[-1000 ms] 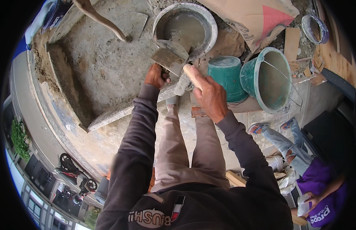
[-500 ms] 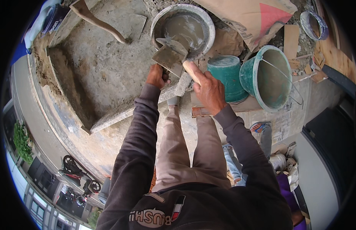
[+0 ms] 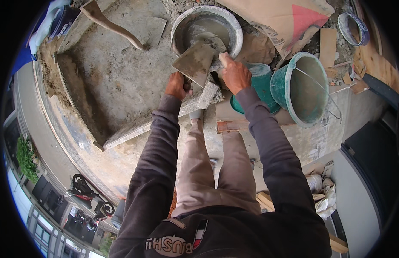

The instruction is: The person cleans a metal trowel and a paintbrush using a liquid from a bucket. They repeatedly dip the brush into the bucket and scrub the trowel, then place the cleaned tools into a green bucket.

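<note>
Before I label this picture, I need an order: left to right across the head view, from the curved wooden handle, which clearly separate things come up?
Curved wooden handle, left hand, right hand, tilted green bucket, small round container.

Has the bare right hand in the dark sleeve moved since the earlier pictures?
Yes: the bare right hand has moved forward, away from the body, closer to the round grey mortar-crusted basin.

Two green buckets [image 3: 260,71] [image 3: 280,86], one grey basin [image 3: 237,32]
In the basin's mouth, one trowel [image 3: 213,41]; at its near rim, one square plate [image 3: 194,63]; to its left, one curved wooden handle [image 3: 115,29]; to its right, one paper sack [image 3: 272,15], both buckets and one blue-rimmed pail [image 3: 363,36].
</note>
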